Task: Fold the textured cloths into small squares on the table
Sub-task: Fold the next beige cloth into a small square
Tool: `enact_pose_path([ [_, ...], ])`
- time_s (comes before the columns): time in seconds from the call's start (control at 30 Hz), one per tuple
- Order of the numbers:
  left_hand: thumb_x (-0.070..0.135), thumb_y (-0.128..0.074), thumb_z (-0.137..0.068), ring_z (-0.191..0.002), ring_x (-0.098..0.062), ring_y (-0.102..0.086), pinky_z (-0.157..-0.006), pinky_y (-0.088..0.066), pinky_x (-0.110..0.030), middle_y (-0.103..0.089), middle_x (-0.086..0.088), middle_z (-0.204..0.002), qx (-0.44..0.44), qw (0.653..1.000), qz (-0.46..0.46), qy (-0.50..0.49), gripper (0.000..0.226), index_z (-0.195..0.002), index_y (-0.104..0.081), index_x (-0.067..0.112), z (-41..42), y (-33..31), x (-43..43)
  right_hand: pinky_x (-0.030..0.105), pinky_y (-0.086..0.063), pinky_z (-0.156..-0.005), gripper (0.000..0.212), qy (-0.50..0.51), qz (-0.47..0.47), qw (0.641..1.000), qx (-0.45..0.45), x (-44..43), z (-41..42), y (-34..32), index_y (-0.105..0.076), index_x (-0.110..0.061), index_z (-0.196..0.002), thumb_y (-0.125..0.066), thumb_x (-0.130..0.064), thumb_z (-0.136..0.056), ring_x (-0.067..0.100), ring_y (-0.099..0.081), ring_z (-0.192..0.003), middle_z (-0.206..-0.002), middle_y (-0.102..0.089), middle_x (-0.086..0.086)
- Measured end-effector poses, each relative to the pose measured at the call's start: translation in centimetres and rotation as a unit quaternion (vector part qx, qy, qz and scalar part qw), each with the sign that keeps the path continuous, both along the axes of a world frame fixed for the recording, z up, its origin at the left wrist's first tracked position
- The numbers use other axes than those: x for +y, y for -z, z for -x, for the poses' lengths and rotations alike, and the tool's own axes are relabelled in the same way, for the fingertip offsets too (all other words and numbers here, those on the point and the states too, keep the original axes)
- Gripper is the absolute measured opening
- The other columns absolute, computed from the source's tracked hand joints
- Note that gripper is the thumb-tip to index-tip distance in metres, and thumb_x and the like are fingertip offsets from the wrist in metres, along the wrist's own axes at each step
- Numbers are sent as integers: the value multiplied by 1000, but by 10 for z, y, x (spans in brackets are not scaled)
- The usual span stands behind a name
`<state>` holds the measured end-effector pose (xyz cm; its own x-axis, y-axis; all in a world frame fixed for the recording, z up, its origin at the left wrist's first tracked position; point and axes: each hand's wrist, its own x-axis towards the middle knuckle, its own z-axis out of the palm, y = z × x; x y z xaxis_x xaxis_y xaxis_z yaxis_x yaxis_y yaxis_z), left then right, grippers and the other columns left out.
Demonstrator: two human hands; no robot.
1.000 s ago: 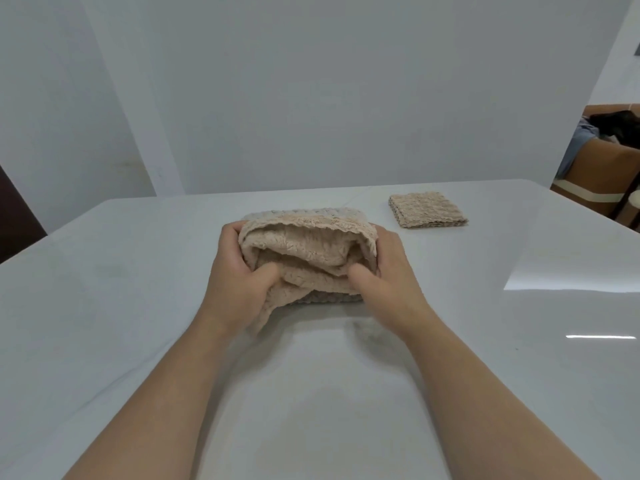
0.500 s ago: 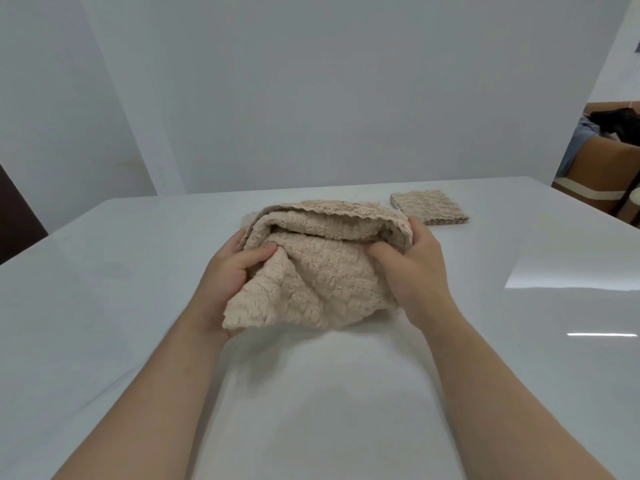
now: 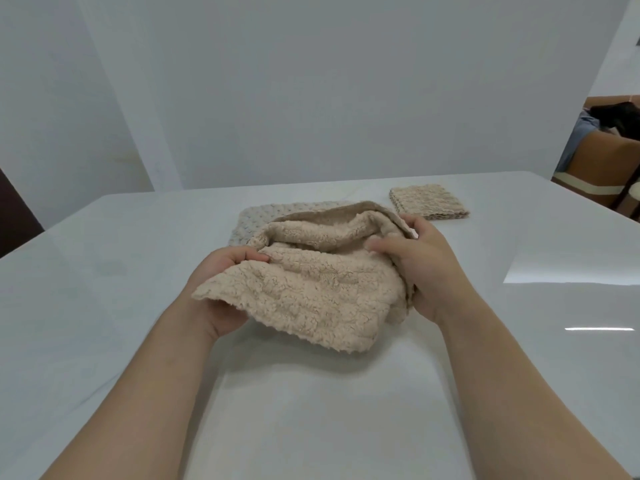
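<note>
Head view showed one beige textured cloth point(image 3: 311, 292) bunched and partly opened between both hands, raised a little off the white desk point(image 3: 104, 271) at its near edge. The left hand point(image 3: 223, 263) pinched the cloth's left border, thumb on top and fingers underneath, with a loose corner drooping over its palm. The right hand point(image 3: 426, 271) gripped the opposite side, thumb pressed onto the upper layer and fingers curled around the bundled right edge. Between the hands the fabric sagged in soft ridges, its far fold rolled up into a curved rim. Just beyond the left hand a paler bobbled layer point(image 3: 256, 216) lay flat on the desk; whether it belonged to the same cloth could not be told. Beyond the right hand, apart from it, a folded cloth point(image 3: 429, 200) rested as a small square. Far off to the right of that hand stood a brown chair point(image 3: 602, 161).
</note>
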<state>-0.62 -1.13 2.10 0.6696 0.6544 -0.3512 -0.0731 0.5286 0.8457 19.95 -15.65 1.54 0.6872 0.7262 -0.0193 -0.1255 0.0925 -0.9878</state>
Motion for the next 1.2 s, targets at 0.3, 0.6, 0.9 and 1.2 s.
enact_pose_path([
  [0.3,9,-44,-92,-58,-26,-70,-51,-56,-27,-71,-14,-74,-43,999,12,24,20,-94,-63,2,-1,1,0,58,-55,-92,45,-78,-41,974,210,-7,-4,-5,-62,3,-128,-68,-1,-84,45,-67,-110,-123,-65,31],
  [0.6,4,-43,-93,-72,-28,-71,-62,-60,-33,-70,-19,-93,-58,997,28,40,26,-114,-59,3,0,1,0,49,-60,-77,29,-86,29,962,257,-10,-7,-8,-68,4,-114,-62,-12,-90,34,-73,-82,-101,-74,20],
  [0.9,29,-54,-99,-95,-31,-74,-83,-57,-42,-74,-16,-112,-39,999,13,-3,31,-118,-67,9,-1,-1,0,54,-61,-78,36,-148,-28,934,325,-18,-11,-11,-64,10,-117,-60,-10,-87,37,-71,-106,-119,-70,24],
  [1.2,3,-63,-82,-66,-26,-75,-55,-62,-35,-74,-19,-83,45,998,-31,-13,14,-82,-76,0,5,3,7,58,-61,-73,54,-166,-43,932,318,-15,-17,-4,-67,14,-109,-72,15,-56,41,-72,-99,-114,-69,29],
])
